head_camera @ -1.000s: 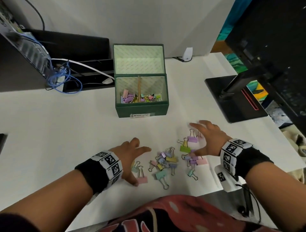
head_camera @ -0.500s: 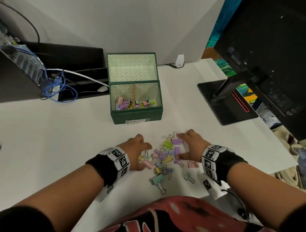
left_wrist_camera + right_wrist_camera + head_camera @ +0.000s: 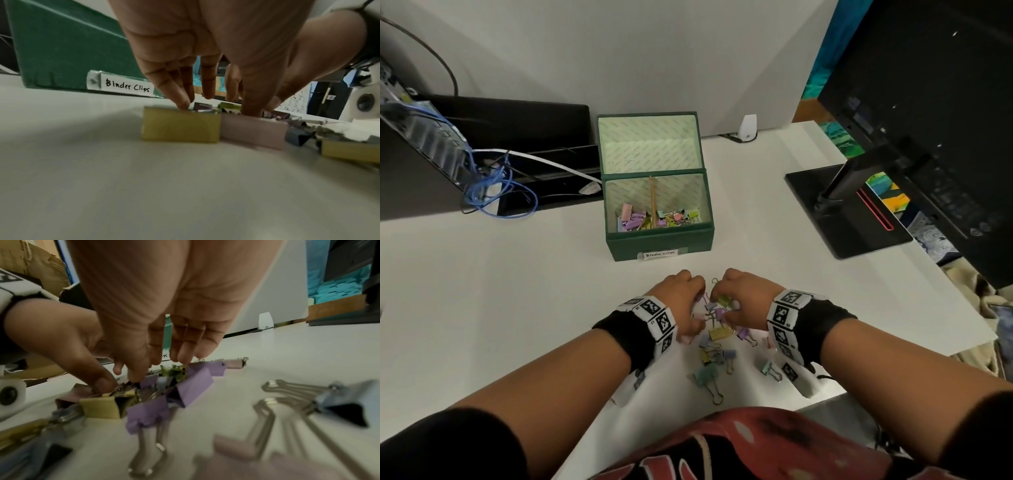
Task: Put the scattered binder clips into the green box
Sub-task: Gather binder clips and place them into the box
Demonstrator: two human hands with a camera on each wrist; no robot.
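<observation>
The green box (image 3: 660, 242), lid open and labelled "Binder Clips", stands on the white table with several pastel clips (image 3: 654, 218) inside. Just in front of it my left hand (image 3: 683, 297) and right hand (image 3: 743, 294) curl in from either side around a pile of binder clips (image 3: 717, 309). In the left wrist view my left hand (image 3: 216, 104) has its fingertips on a yellow clip (image 3: 180, 128) and its thumb on a pink clip (image 3: 253, 131). In the right wrist view my right hand (image 3: 156, 368) pinches into purple clips (image 3: 194, 386). More loose clips (image 3: 707, 374) lie nearer me.
A monitor stand (image 3: 852, 212) and a dark monitor (image 3: 935, 130) stand to the right. Blue cables (image 3: 493, 186) and black equipment lie at the back left. A small white device (image 3: 747, 126) sits behind the box. The table's front edge runs just below the loose clips.
Both hands have swept inward from the sides, pushing the spread clips into one pile, and now close on it. The view has shifted nearer the table.
</observation>
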